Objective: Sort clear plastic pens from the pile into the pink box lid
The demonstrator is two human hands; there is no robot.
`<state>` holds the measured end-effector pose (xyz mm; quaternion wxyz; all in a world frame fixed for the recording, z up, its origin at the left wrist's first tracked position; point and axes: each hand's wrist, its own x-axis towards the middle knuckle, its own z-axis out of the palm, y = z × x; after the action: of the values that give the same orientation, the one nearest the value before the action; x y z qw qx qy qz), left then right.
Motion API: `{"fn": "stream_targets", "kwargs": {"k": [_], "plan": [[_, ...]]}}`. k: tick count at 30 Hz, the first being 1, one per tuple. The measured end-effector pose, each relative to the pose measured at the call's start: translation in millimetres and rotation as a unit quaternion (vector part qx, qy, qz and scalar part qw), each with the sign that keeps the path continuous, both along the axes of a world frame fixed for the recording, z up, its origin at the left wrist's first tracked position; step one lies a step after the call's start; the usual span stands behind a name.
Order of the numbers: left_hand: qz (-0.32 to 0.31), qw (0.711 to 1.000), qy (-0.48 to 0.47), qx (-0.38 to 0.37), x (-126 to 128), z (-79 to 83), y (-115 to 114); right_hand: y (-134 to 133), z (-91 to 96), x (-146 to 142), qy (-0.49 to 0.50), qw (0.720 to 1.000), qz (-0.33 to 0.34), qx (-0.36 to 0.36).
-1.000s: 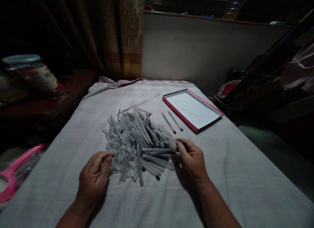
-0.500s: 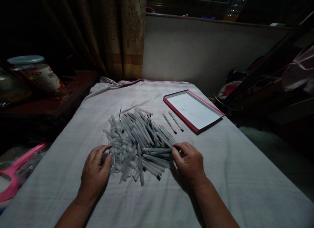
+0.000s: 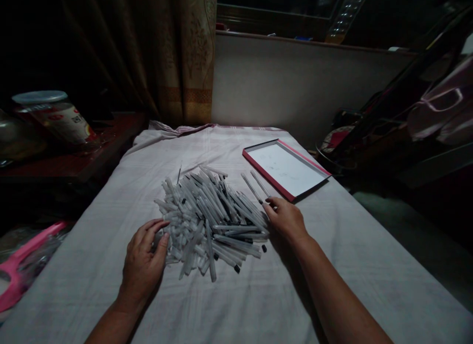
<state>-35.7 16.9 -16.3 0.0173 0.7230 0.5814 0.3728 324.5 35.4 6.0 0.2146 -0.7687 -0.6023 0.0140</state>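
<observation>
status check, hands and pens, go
Left hand open against near-left edge of pen pile. Right hand fingertips at two loose pens, grip unclear. Red-rimmed tray just beyond, apart from pile.

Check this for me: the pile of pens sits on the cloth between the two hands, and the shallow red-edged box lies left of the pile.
Wrong side: the box lies right of the pile of pens, beyond the right hand, as the head view shows. The pile does sit on the cloth between that hand and the left hand.
</observation>
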Motion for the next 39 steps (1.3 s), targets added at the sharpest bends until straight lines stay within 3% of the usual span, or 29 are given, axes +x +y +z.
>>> {"fn": "stream_targets", "kwargs": {"k": [6, 10, 13, 15, 17, 22, 26, 35, 39], "plan": [[-0.003, 1.000, 0.002, 0.007, 1.0, 0.2, -1.3, 12.8, -3.2, -6.9, -0.015, 0.999, -0.027, -0.043], [-0.018, 0.999, 0.014, 0.026, 4.5, 2.8, -4.3, 0.6, 0.9, -0.8, 0.103, 0.991, -0.064, 0.059], [-0.052, 0.996, 0.037, 0.065, 11.2, 8.9, -10.9, -18.3, 10.7, -4.1, 0.264, 0.944, -0.080, 0.180], [-0.078, 0.991, 0.047, 0.095, 17.6, 13.6, -17.0, -32.4, 18.5, -14.5, 0.362, 0.905, -0.066, 0.216], [-0.092, 0.988, 0.041, 0.116, 24.6, 17.1, -23.2, -44.4, 25.1, -30.1, 0.421, 0.884, -0.029, 0.202], [-0.130, 0.980, 0.064, 0.134, 35.2, 18.6, -30.7, -55.9, 29.8, -69.7, 0.480, 0.864, 0.064, 0.140], [-0.184, 0.970, 0.099, 0.121, 34.2, 19.7, -29.4, -55.3, 23.5, -87.6, 0.522, 0.845, 0.077, 0.094], [-0.215, 0.968, 0.073, 0.107, 35.0, 27.6, -31.0, -58.1, 12.4, -86.3, 0.554, 0.822, 0.106, 0.075], [-0.215, 0.969, 0.082, 0.094, 34.9, 25.1, -30.3, -59.2, 8.9, -80.8, 0.524, 0.836, 0.136, 0.094]]}}
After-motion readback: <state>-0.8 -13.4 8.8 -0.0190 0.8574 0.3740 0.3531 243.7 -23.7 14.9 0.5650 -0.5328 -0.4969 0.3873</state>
